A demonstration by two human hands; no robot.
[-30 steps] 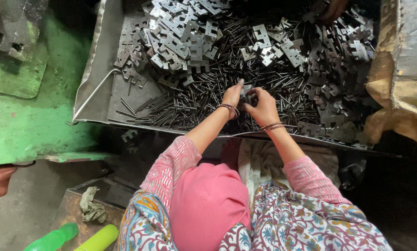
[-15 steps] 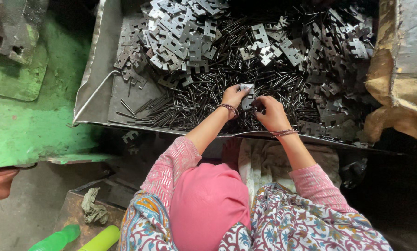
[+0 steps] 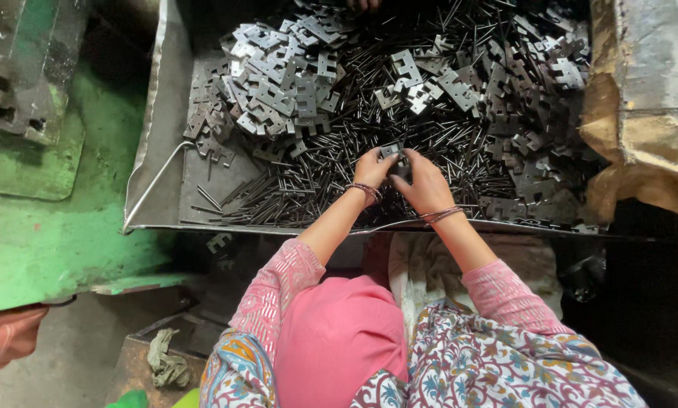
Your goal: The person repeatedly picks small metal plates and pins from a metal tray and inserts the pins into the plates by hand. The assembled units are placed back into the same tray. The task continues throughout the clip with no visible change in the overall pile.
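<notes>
My left hand (image 3: 371, 166) and right hand (image 3: 422, 183) meet over the metal tray (image 3: 152, 136), fingers of both closed on one small notched metal plate (image 3: 390, 152) held between them, just above a bed of thin steel pins (image 3: 301, 193). Bangles circle both wrists. Beyond lies a heap of notched plates (image 3: 278, 83); left of the tray, a green machine surface (image 3: 44, 242).

I stretch both my arms forward. My left hand (image 3: 372, 168) and my right hand (image 3: 420, 183) are close together, fingers bent and pinching, both wrists wearing thin bangles.
</notes>
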